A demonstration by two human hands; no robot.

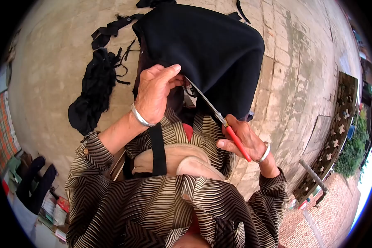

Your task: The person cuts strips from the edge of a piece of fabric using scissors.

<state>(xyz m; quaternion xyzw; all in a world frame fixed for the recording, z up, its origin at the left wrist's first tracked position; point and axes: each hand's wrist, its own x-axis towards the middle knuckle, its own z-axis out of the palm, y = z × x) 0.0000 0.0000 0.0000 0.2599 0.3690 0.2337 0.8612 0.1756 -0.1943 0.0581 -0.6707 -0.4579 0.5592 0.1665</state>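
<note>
A large black cloth [202,45] is spread over my lap and beyond it. My left hand [155,93] is at the cloth's near left edge, thumb and fingers closed together; what is between them is hard to make out. My right hand [246,138] holds scissors with red handles [237,142]. Their metal blades point up and left, and the tip lies beside my left fingertips, at the edge of the cloth. The blades look nearly closed.
Black cloth scraps [96,87] and strips [111,31] lie on the paved ground [49,74] to the left. A patterned low wall [337,132] with plants [353,151] stands at the right. Assorted items and a checked cloth [5,128] are at the far left.
</note>
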